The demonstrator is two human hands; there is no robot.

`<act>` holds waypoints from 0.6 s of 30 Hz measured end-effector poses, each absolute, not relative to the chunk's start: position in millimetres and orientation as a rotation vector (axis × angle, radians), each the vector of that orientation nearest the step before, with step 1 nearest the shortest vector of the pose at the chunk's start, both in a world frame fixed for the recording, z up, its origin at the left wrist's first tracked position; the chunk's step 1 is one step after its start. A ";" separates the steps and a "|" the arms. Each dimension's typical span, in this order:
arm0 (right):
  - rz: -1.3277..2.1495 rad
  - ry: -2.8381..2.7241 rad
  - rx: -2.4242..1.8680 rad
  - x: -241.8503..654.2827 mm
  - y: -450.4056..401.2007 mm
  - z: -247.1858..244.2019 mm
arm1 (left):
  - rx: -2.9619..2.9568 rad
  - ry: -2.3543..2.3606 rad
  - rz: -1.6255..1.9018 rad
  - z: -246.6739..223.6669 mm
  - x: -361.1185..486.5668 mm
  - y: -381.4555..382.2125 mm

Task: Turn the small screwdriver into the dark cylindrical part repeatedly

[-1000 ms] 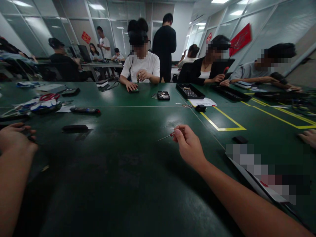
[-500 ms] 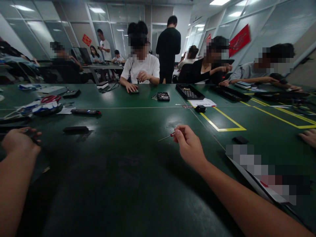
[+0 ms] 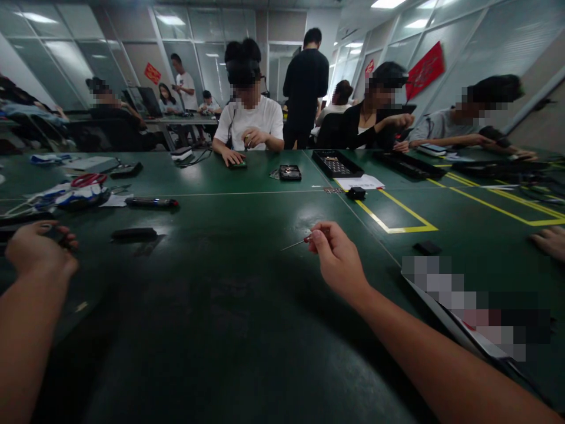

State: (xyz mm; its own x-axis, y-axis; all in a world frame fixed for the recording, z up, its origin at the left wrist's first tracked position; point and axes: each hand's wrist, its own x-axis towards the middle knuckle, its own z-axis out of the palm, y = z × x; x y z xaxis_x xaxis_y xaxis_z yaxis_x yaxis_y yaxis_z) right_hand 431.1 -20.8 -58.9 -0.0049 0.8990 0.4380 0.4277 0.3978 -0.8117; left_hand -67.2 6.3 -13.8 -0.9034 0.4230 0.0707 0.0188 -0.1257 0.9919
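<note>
My right hand [image 3: 339, 259] pinches a small screwdriver [image 3: 293, 244] with a red handle, held above the green table [image 3: 229, 353]. Its thin metal shaft points left and slightly down. At the left edge, my left hand [image 3: 37, 250] is turned up with its fingers curled round a small dark object [image 3: 55, 234], whose kind I cannot make out. A black elongated case [image 3: 133, 234] lies to the right of that hand. Behind the case is a dark pen-shaped tool [image 3: 152, 202] with a red tip.
Bundled cables [image 3: 73, 191] and a grey box [image 3: 92, 164] lie far left. An open case [image 3: 290, 172] and a black tray [image 3: 336, 164] stand farther back. Yellow tape [image 3: 410, 229] marks the right side, near a small black block [image 3: 427, 247]. Co-workers sit opposite; another person's hand [image 3: 548, 241] rests at right.
My left hand has shifted slightly right and up, still curled round the dark object. My right hand and the screwdriver have hardly moved. The view has shifted slightly.
</note>
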 end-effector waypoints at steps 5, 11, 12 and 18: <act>0.586 -1.585 -1.190 431.4 -22.4 -58.2 | 0.390 1.608 2.215 10.8 -16.2 11.2; 0.600 -1.560 -1.212 432.2 -21.1 -60.2 | 0.692 1.217 1.854 1.6 67.4 9.9; 0.603 -1.554 -1.216 432.8 -20.1 -61.1 | 0.701 1.173 1.766 -4.1 84.1 9.5; 0.654 -1.504 -1.184 434.9 -15.4 -65.9 | 0.894 0.961 1.294 -46.8 176.8 7.6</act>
State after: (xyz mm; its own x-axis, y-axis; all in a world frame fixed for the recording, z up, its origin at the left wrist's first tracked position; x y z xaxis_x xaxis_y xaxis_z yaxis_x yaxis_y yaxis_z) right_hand 434.9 -15.4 -65.9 0.0557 0.9161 0.3971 0.3340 0.3578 -0.8720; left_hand 176.8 7.6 -46.8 0.0297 0.9971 -0.0703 -0.3550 0.0763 0.9317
